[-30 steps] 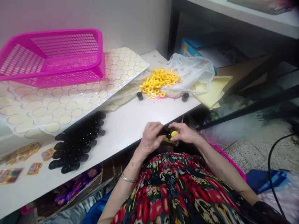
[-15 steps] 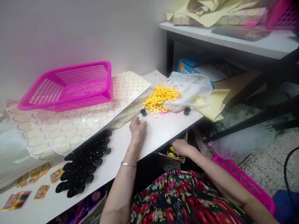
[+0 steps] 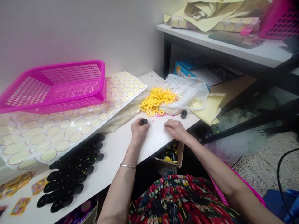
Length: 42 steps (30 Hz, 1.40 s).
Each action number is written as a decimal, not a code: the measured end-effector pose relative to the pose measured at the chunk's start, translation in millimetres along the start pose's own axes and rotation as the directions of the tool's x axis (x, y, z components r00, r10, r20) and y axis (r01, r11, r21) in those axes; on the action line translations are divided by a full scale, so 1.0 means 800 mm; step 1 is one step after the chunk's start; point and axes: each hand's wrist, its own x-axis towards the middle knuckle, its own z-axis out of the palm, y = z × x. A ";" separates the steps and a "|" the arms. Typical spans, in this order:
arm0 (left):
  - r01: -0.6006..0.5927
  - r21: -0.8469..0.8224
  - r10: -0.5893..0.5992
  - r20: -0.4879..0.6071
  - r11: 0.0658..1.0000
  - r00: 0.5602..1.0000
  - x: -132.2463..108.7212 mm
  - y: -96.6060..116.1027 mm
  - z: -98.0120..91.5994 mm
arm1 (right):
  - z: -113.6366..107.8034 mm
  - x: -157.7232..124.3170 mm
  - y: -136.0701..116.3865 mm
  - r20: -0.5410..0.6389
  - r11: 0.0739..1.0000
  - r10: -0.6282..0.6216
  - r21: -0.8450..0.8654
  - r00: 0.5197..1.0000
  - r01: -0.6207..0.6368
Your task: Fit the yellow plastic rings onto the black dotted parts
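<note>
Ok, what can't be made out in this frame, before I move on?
Head view only.
- Left hand: its fingers partly cover the black cap; gripped or merely touched, unclear.
- Right hand: palm down, anything beneath hidden.
- Cardboard box: the table hides most of its contents.
- Printed stickers: too blurred to read, cut by the frame's edge.

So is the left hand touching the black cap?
Touching. In the head view the left hand sits right against the black cap, with no gap.
</note>
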 end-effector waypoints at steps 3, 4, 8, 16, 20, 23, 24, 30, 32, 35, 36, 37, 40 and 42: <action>0.005 0.022 -0.006 0.026 1.000 1.000 -0.021 -0.001 0.003 | 0.024 0.041 -0.006 0.068 0.976 0.019 -0.219 0.998 -0.004; -0.007 0.044 0.006 0.023 0.999 1.000 -0.026 -0.001 0.004 | 0.031 0.052 -0.009 0.100 0.958 0.031 -0.288 0.995 -0.001; -0.053 0.119 0.052 0.013 0.991 0.999 -0.036 0.001 0.002 | 0.052 0.073 -0.018 0.169 0.870 0.108 -0.492 0.980 -0.011; -0.071 0.116 0.077 -0.047 0.991 0.996 -0.042 -0.002 0.006 | 0.055 0.072 -0.012 0.157 0.867 0.065 -0.498 0.985 0.022; -0.065 0.152 0.081 -0.102 0.986 0.992 -0.039 -0.004 0.009 | 0.056 0.065 -0.015 0.111 0.897 0.035 -0.442 0.993 0.018; -0.050 0.226 0.078 -0.114 0.973 0.990 -0.018 -0.001 0.013 | 0.059 0.058 -0.013 0.108 0.922 -0.032 -0.382 0.994 0.071; -0.038 0.254 0.075 -0.136 0.966 0.988 -0.009 0.002 0.015 | 0.059 0.056 -0.011 0.115 0.924 -0.049 -0.371 0.992 0.089; 0.030 0.301 0.040 -0.223 0.953 0.974 0.010 0.016 0.014 | 0.055 0.026 0.007 0.039 0.965 -0.156 -0.208 0.987 0.161; -0.076 0.330 0.151 -0.208 0.941 0.966 -0.013 0.014 -0.002 | 0.051 0.005 0.011 -0.027 0.979 -0.170 -0.115 0.985 0.166; -0.239 0.500 0.407 -0.259 0.832 0.876 -0.065 0.002 -0.053 | 0.045 -0.036 0.011 -0.125 0.992 -0.126 -0.020 0.984 0.124; -0.239 0.561 0.471 -0.313 0.793 0.825 -0.083 -0.002 -0.075 | 0.044 -0.050 0.009 -0.152 0.994 -0.109 0.001 0.982 0.110; -0.206 0.614 0.513 -0.377 0.762 0.771 -0.098 -0.005 -0.099 | 0.043 -0.062 0.007 -0.178 0.995 -0.092 0.020 0.980 0.097; 0.046 0.709 0.454 -0.498 0.704 0.739 -0.130 -0.012 -0.164 | 0.041 -0.084 -0.003 -0.221 0.995 -0.034 0.081 0.975 0.054; 0.239 0.747 0.309 -0.513 0.620 0.801 -0.139 -0.010 -0.193 | 0.038 -0.086 -0.010 -0.232 0.992 0.017 0.129 0.973 0.013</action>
